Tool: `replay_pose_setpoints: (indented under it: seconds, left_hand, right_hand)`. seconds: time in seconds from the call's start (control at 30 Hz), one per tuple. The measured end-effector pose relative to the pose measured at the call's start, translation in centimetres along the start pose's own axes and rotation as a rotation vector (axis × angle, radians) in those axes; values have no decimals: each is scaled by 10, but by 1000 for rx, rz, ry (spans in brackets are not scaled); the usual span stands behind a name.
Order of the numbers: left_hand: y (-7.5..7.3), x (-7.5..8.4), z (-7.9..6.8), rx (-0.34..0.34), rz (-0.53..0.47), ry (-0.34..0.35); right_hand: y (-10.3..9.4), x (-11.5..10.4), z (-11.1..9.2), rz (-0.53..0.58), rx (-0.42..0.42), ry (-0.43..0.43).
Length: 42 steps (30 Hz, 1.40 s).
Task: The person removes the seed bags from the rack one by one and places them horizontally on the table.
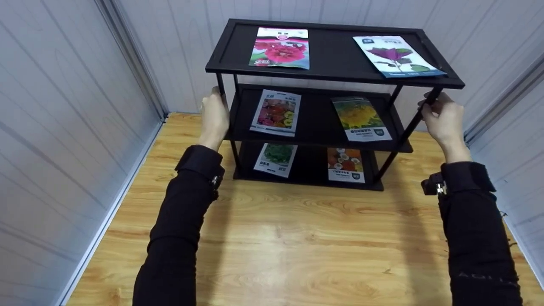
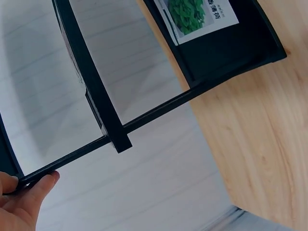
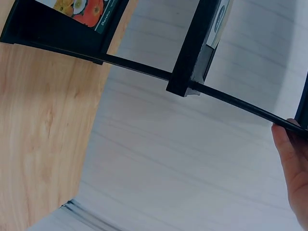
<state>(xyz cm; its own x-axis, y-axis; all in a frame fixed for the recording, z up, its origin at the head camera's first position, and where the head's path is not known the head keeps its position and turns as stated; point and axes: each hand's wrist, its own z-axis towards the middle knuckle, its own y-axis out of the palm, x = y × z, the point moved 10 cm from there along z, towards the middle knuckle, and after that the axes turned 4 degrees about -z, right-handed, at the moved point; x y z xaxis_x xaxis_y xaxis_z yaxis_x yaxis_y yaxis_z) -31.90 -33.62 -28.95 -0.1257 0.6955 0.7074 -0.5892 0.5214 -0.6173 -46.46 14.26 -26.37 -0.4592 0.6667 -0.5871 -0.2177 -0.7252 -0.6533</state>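
Note:
A black three-tier shelf rack [image 1: 329, 49] stands against the back wall in the head view. My left hand [image 1: 214, 117] grips its left front post just under the top tier; in the left wrist view, fingers [image 2: 41, 190] pinch that thin post. On the other side, my right hand [image 1: 446, 119] holds the right front post at a similar height. The top tier carries a pink-flower seed packet [image 1: 282, 49] and a purple-flower packet [image 1: 395, 55]. Below lie a mixed-flower packet [image 1: 277, 112] and a yellow-flower packet [image 1: 361, 119]. A green-leaf packet [image 1: 276, 159] and an orange-flower packet [image 1: 345, 165] lie lowest.
Wood-patterned flooring [image 1: 297, 246] extends in front of the rack. Pale panelled walls rise behind it [image 1: 182, 55] and along both sides, with metal trim in the corners. Dark straps with small devices circle both wrists.

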Motion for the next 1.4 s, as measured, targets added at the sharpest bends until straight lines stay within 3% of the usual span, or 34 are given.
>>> replay_pose_setpoints:
  seconds: [0.33,0.5,0.6,0.77,1.03,1.23,1.4]
  left_hand:
    - [-8,11,-2,-63,77,38]
    - [-10,17,-14,-121,198,-28]
    - [-8,25,-25,-188,298,-66]
    - [0,58,-44,-303,368,-15]
    - [13,121,-72,-406,309,130]
    - [20,161,-85,-494,180,194]
    - [26,192,-89,-569,35,208]
  right_hand:
    - [-3,-5,-1,-150,-24,28]
    - [-7,-7,-8,-241,-77,54]
    - [-11,-10,-15,-256,-89,48]
    - [-24,-21,-27,-304,-83,24]
    - [-38,-44,-37,-377,-183,30]
    - [-52,-67,-37,-494,-285,84]
    - [-67,-83,-27,-572,-333,153]
